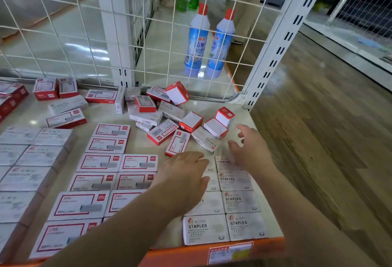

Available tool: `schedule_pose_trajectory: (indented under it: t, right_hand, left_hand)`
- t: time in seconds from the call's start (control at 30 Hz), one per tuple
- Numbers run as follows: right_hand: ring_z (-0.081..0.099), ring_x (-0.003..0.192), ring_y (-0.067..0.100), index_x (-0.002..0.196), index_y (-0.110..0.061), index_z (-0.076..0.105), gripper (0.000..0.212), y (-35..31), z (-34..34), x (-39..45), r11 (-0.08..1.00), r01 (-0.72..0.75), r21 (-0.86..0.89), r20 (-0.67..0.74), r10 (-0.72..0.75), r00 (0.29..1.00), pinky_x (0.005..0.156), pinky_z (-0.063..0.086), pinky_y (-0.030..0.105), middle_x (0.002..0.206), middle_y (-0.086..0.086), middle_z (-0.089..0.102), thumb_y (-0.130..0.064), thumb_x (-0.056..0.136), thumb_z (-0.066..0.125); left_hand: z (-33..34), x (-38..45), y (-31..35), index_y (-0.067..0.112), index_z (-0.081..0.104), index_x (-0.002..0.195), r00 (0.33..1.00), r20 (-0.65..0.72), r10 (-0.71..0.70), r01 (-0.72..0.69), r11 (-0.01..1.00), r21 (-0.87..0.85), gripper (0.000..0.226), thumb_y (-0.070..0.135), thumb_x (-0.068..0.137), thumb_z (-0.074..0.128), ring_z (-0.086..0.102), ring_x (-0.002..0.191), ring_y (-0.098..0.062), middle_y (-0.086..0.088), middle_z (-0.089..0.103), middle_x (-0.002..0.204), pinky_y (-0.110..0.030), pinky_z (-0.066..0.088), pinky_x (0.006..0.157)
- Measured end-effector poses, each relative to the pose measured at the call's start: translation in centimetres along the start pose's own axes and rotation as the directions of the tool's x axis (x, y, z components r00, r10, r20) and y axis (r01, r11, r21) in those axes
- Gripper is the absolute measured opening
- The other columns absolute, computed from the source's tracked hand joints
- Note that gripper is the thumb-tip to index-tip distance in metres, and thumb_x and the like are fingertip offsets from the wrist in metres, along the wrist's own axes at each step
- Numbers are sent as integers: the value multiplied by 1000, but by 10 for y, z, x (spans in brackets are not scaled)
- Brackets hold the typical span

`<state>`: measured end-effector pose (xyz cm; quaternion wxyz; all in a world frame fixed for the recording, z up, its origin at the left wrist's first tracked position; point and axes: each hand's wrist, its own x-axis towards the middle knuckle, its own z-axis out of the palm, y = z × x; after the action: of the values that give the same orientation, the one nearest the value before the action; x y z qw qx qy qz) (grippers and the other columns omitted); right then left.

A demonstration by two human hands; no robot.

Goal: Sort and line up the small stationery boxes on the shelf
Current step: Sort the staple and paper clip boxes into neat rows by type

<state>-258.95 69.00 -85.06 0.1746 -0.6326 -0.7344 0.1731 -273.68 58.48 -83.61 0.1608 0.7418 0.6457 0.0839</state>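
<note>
Shelf (137,139): staple boxes (238,203) in rows; loose pile (169,118); hands released, left (182,173), right (250,150)

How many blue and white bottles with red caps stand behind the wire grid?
2. The left bottle and the right bottle stand side by side behind the wire grid. Others may be hidden.

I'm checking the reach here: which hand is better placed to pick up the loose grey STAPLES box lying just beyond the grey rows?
Right. The right hand is open with its fingertips beside the loose STAPLES box; the left hand lies flat on the grey rows, further back.
</note>
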Motion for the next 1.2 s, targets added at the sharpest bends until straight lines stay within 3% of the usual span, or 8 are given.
schedule_pose_trajectory:
  t: [0.2,0.37,0.67,0.93,1.03,1.2]
  right_hand:
    - [51,115,23,144,-14,28,57,-2,2,24,998,-43,55,-23,45,999,91,41,35,134,8,46,-30,94,49]
    - [54,106,24,127,-10,51,37,-9,6,38,992,-23,125,-70,32,997,83,36,28,120,9,57,-27,94,50]
    - [54,90,22,103,-4,62,18,-8,11,47,979,-56,196,-172,91,981,68,31,25,100,9,63,-10,91,50]
    - [54,86,19,98,-6,64,19,-17,-3,19,947,71,314,-301,29,953,69,34,23,93,5,63,-1,87,51]
    - [53,80,15,93,-14,64,20,-26,-9,2,939,106,327,-274,-13,962,64,36,17,87,1,62,-1,85,51]
    - [58,89,15,105,-13,65,22,-45,-12,-31,939,178,295,-239,-108,965,80,43,22,97,1,65,-4,86,59]
  left_hand:
    - [9,15,0,26,39,133,999,-40,15,-15,1000,0,38,39,98,31,37,121,-10,9,40,133,-29,30,102]
    - [12,24,-2,23,46,128,999,-47,9,-9,1000,-4,35,36,98,33,40,111,-12,6,43,123,-29,40,94]
    - [4,17,-2,25,42,133,1000,-15,-11,10,996,-94,37,32,97,36,40,118,-9,10,40,133,-26,36,96]
    - [-14,-4,-27,28,43,133,989,-48,-143,135,981,-142,36,33,97,38,38,121,-9,9,42,133,-26,35,102]
    - [-23,-13,-34,28,44,132,982,-77,-175,167,981,-103,36,33,97,36,39,122,-11,8,44,134,-26,33,103]
    - [-37,-34,-46,30,43,133,970,-52,-236,228,965,-129,37,36,98,36,44,121,-10,8,45,137,-26,39,100]
